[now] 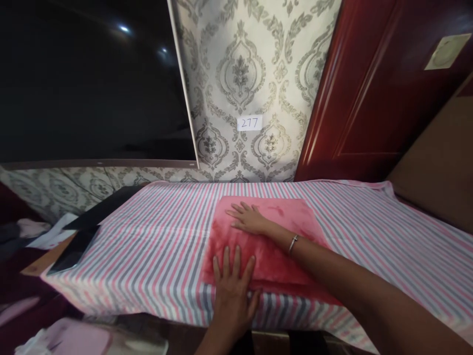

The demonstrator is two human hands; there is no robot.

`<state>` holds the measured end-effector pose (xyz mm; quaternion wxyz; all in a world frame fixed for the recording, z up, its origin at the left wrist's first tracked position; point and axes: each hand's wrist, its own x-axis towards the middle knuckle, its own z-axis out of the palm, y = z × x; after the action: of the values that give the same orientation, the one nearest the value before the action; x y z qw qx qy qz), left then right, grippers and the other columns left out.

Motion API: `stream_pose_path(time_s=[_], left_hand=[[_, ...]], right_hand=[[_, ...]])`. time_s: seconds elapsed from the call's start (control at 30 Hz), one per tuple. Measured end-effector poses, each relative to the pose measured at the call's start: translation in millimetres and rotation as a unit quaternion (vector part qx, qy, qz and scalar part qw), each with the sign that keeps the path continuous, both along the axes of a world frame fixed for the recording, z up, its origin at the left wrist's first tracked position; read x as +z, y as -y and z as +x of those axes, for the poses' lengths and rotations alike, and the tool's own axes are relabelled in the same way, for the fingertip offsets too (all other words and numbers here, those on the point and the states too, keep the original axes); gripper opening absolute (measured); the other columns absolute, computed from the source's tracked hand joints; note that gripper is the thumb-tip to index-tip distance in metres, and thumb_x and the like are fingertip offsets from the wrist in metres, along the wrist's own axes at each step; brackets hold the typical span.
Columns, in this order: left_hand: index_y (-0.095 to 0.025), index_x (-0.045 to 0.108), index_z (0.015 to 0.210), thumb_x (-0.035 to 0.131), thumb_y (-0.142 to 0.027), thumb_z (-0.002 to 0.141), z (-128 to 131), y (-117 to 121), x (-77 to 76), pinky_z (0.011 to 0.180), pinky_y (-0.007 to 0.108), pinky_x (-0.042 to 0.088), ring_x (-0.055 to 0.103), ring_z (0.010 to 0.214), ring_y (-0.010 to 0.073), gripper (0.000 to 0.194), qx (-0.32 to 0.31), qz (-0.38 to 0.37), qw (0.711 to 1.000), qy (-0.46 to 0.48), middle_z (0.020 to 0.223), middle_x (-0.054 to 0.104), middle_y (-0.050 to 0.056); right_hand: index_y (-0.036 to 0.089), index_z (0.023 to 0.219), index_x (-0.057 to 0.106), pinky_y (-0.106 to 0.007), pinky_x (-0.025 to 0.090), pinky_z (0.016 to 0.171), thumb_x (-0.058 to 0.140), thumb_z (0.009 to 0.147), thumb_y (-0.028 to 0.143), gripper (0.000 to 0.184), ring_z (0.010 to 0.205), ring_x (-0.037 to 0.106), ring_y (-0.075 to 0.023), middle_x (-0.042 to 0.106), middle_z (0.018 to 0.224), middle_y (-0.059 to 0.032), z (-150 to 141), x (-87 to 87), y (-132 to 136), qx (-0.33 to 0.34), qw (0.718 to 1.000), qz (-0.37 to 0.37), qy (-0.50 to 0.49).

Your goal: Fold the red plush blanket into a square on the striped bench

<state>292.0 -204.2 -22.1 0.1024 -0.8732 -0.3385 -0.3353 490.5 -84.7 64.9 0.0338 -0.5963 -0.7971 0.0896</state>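
Note:
A pinkish-red plush cloth (281, 261), folded into a rough rectangle, lies flat on the striped cover (158, 241). My left hand (232, 286) rests at its near left edge, fingers spread and pointing away from me, the thumb by the front edge. Higher up, my right hand (247, 218) lies flat near the cloth's far left part, its fingers spread toward the left. A thin bracelet (293, 243) circles the right wrist. Neither hand grasps anything. Part of the cloth's right side is hidden under my right forearm.
A tablet or phone with a dark screen (76, 250) and a black flat panel (107, 207) lie at the left end. Behind stand a large television (92, 88), patterned wallpaper with a "277" label (250, 123), and a dark red door (362, 88). A pink item (77, 337) sits below, at lower left.

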Motion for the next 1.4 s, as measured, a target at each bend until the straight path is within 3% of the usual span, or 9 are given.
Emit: stream_pose_path(time_s=[0.2,0.33,0.67,0.77,0.9,1.0,1.1,1.2,1.4], left_hand=[[-0.029,0.05,0.148,0.072,-0.045,0.08,2,2,-12.6,0.121,0.065,0.009,0.022,0.151,0.0415,0.073,-0.014,0.006,1.0,0.024,0.164,0.032,0.012],[-0.029,0.051,0.147,0.071,-0.051,0.08,3,1,-13.1,0.121,0.064,0.009,0.024,0.151,0.0413,0.074,-0.014,0.002,0.999,0.033,0.164,0.033,0.012],[-0.028,0.05,0.148,0.069,-0.05,0.081,4,2,-18.0,0.12,0.065,0.01,0.022,0.151,0.0419,0.074,-0.012,0.005,0.999,0.037,0.163,0.032,0.013],[-0.03,0.049,0.149,0.07,-0.048,0.08,4,2,-17.8,0.121,0.065,0.009,0.021,0.152,0.0413,0.074,-0.014,-0.007,0.999,0.041,0.164,0.031,0.012],[-0.031,0.045,0.151,0.068,-0.042,0.081,0,5,-10.5,0.119,0.066,0.012,0.018,0.153,0.0402,0.074,-0.012,-0.011,1.0,0.023,0.164,0.031,0.011],[-0.026,0.046,0.15,0.064,-0.037,0.084,-7,6,1.4,0.119,0.065,0.015,0.018,0.153,0.039,0.07,-0.01,-0.005,1.0,0.015,0.164,0.03,0.013],[-0.02,0.05,0.146,0.059,-0.034,0.087,-17,4,10.5,0.119,0.065,0.012,0.021,0.152,0.0379,0.062,0.003,0.015,0.999,0.053,0.16,0.037,0.017],[-0.016,0.053,0.144,0.057,-0.033,0.09,-24,-1,7.2,0.121,0.062,0.012,0.022,0.152,0.0362,0.056,0.024,0.02,0.998,0.058,0.157,0.042,0.017],[-0.018,0.049,0.148,0.061,-0.039,0.089,-27,-4,-21.5,0.12,0.056,0.017,0.018,0.154,0.0364,0.063,0.037,0.007,0.998,0.041,0.161,0.037,0.016]], right_hand=[[0.043,0.16,0.02,-0.072,0.016,0.115,0.031,0.099,0.068,0.067,0.153,0.01,-0.0412,0.01,0.169,0.0016,0,0.5,-40,-0.06,0.997,-0.057,-0.008],[0.043,0.16,0.021,-0.069,0.022,0.113,0.029,0.097,0.07,0.069,0.149,0.024,-0.0419,0.017,0.169,-0.0012,0,-3.4,-58,-0.106,0.992,-0.063,-0.022],[0.041,0.16,0.023,-0.07,0.028,0.11,0.026,0.097,0.07,0.069,0.144,0.034,-0.0404,0.023,0.167,-0.0037,0,-20.2,-64,-0.125,0.992,-0.021,-0.019],[0.039,0.16,0.022,-0.068,0.027,0.112,0.027,0.099,0.067,0.067,0.146,0.031,-0.0389,0.021,0.168,-0.003,0,-15.0,-62,-0.125,0.992,-0.022,-0.017],[0.035,0.161,0.022,-0.069,0.019,0.116,0.03,0.101,0.061,0.066,0.153,0.012,-0.0391,0.014,0.169,-0.0049,-9,-0.3,-52,-0.135,0.991,-0.013,-0.013],[0.034,0.16,0.028,-0.067,0.012,0.118,0.034,0.103,0.056,0.062,0.154,0.005,-0.0364,0.013,0.169,-0.0056,-24,7.7,-29,-0.067,0.997,0.026,-0.007],[0.036,0.155,0.039,-0.063,0.012,0.12,0.033,0.104,0.052,0.053,0.155,0.008,-0.0324,0.019,0.168,-0.0034,-41,6.4,1,0.067,0.997,0.036,-0.027],[0.036,0.152,0.045,-0.061,0.008,0.122,0.029,0.107,0.047,0.049,0.154,0.013,-0.0286,0.027,0.165,-0.0014,-50,-1.9,20,0.163,0.986,0.018,-0.03],[0.034,0.154,0.042,-0.062,0.007,0.121,0.034,0.105,0.054,0.053,0.154,0.014,-0.0287,0.029,0.165,-0.0048,-45,-14.3,-10,0.149,0.988,0.026,0.001]])
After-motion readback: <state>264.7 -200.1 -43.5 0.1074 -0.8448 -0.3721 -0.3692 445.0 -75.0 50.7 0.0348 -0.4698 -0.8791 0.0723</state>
